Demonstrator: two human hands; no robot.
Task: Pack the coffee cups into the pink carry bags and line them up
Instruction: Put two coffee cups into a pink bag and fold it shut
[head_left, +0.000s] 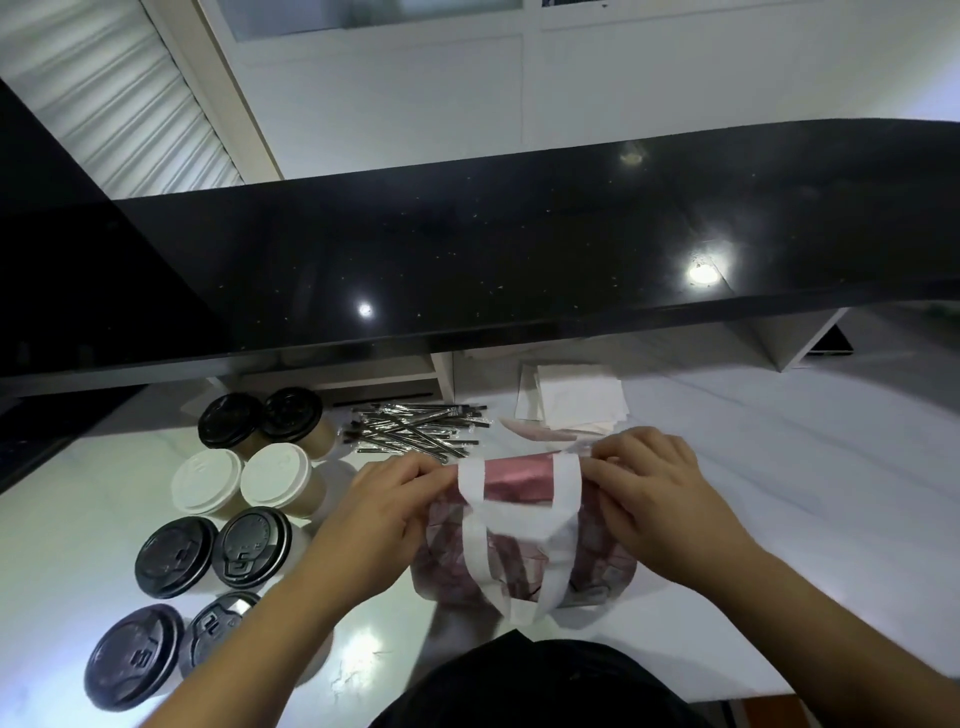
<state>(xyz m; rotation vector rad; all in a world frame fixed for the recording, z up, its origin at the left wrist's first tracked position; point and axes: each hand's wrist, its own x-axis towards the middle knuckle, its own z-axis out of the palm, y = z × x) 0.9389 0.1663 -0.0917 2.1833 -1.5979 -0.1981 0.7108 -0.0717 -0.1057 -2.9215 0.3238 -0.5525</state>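
Note:
A pink see-through carry bag (519, 558) with white handles stands on the white counter right in front of me. My left hand (387, 506) pinches its top edge on the left and my right hand (647, 491) pinches the top edge on the right. What is inside the bag is blurred. To the left stand several lidded coffee cups in two columns: two with black lids (228, 420) at the back, two with white lids (208, 482) behind more black-lidded ones (176, 557) near me.
A pile of wrapped black straws (415, 430) lies behind the bag. White napkins (571, 397) and more flat pink bags (540, 431) lie at the back right. A raised glossy black counter ledge (519, 249) overhangs the far side of the white worktop (779, 467).

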